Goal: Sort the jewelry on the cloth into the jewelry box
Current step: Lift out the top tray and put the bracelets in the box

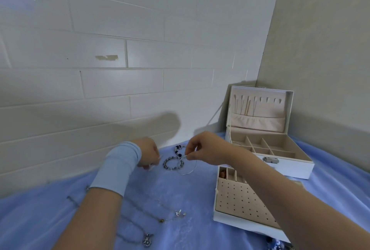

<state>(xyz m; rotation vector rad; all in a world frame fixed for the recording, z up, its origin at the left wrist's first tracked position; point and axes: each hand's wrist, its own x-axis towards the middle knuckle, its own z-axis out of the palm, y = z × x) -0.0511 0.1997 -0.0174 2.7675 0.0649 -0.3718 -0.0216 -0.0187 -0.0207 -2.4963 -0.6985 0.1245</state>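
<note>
Pendant necklace (147,240): lies on the blue cloth (50,215), well in front and to the left of the jewelry box (290,167); not yet sorted.
Clasp chain (178,213): on the cloth beyond the pendant, also front-left of the box.
Perforated tray (238,199): on the cloth just in front of the box.
Right hand (206,149): left of the box; its grip is a thumb-and-forefinger pinch on the upper edge of the thin wire bangle (185,174).
Bangle attitude: the hoop hangs from the pinch towards the viewer, and its lower edge is at or just above the cloth. It has no true long axis. It overlaps the beaded bracelet (165,164).
Left hand (149,152): further left of the box, fingers curled down at the cloth. The view is blurred, so I cannot tell whether its grip holds anything.
Dark bead strand (178,148): just beyond the bracelet.
Box: lid open and upright, compartments exposed.
Recommended handling: lift the hoop clear of the bracelet first, then carry it level to an open compartment.
</note>
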